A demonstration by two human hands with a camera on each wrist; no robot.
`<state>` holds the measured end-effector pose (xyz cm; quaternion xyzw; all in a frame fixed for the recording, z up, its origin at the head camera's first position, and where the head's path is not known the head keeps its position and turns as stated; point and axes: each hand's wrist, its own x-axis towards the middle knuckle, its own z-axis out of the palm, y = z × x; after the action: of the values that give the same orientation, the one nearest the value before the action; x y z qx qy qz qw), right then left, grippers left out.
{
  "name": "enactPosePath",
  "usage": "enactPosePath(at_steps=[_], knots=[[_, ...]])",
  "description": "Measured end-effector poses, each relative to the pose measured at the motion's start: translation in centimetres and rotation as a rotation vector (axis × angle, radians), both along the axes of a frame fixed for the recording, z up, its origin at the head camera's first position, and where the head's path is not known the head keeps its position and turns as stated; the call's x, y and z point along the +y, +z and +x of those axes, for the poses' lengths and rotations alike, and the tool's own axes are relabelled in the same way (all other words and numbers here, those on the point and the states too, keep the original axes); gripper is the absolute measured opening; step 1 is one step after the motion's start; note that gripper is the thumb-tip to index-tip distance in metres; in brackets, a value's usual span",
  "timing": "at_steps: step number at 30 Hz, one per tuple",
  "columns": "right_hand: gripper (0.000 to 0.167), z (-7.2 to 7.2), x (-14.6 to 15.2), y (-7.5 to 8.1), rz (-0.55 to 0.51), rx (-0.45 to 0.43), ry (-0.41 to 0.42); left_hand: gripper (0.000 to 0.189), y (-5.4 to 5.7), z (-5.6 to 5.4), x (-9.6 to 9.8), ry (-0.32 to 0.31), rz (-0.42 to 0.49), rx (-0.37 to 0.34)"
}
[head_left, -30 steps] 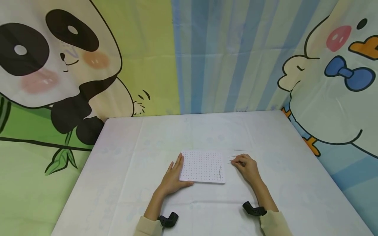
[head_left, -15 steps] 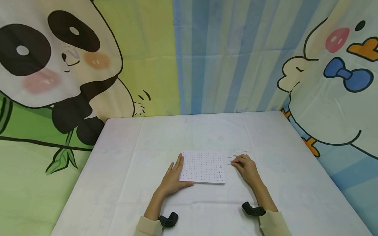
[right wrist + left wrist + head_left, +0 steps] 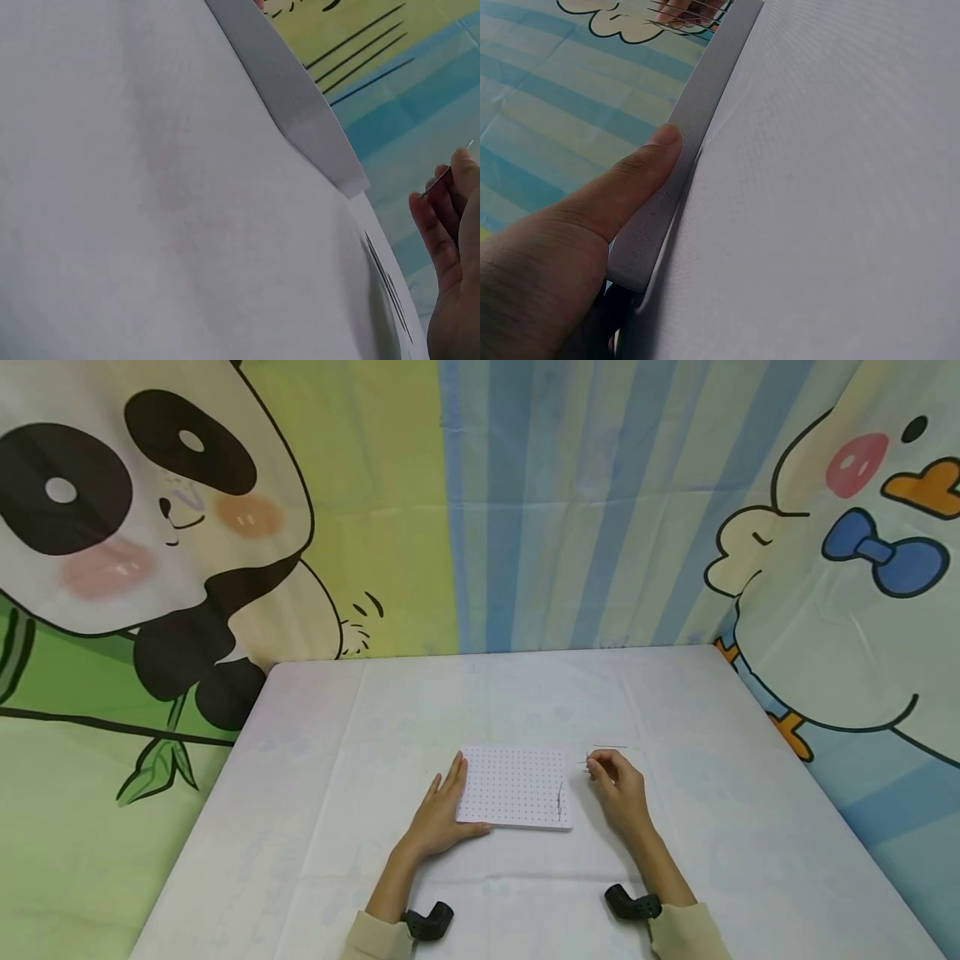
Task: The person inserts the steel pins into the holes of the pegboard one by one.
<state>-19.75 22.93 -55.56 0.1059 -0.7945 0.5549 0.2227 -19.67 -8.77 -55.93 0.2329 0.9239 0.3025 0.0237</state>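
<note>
A white board (image 3: pixel 513 785) with rows of small holes lies on the table. My left hand (image 3: pixel 442 814) rests against it, fingers straight along its left edge and thumb on its front edge. In the left wrist view, the thumb (image 3: pixel 649 169) presses the board's side. Several thin metal pins (image 3: pixel 367 52) stand upright in the board, near its right edge in the head view. To the right of the board, my right hand (image 3: pixel 624 789) pinches another thin metal pin (image 3: pixel 436 184) between thumb and fingers, raised off the table.
Loose pins (image 3: pixel 386 281) lie on the white table (image 3: pixel 360 752) to the board's right; one of them (image 3: pixel 610 746) shows beyond my right hand. A cartoon-printed curtain (image 3: pixel 525 527) hangs behind the table. Each wrist carries a black camera mount (image 3: pixel 429 922).
My right hand has lifted a pin from the loose ones and turned it more upright, shifting slightly left. My left hand and the board stay in place.
</note>
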Motion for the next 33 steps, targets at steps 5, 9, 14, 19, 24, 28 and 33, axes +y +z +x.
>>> enactPosePath(at_steps=[5,9,14,19,24,28,33], knots=[[0.008,0.4,-1.3,0.5,-0.142,-0.002,0.106,0.117,-0.1,-0.1,0.0,0.000,0.000,0.004],[0.008,1.0,-2.4,1.5,-0.115,0.014,0.187,0.117,0.0,0.0,0.1,-0.001,-0.003,0.000],[0.008,1.8,-3.3,3.0,-0.043,0.021,0.222,0.117,0.0,0.0,0.1,-0.002,0.001,-0.001],[0.010,1.9,-3.4,3.2,0.006,0.031,0.244,0.117,0.0,0.0,0.1,-0.003,-0.005,0.000],[0.011,1.9,-3.3,3.1,0.077,0.051,0.255,0.117,0.0,0.0,0.1,-0.003,-0.012,-0.003],[0.013,1.9,-3.5,3.3,0.148,0.079,0.243,0.117,0.0,0.0,0.1,0.001,-0.017,-0.003],[0.014,2.0,-3.6,3.8,0.233,0.096,0.210,0.117,0.0,0.0,0.1,0.006,-0.011,-0.002]])
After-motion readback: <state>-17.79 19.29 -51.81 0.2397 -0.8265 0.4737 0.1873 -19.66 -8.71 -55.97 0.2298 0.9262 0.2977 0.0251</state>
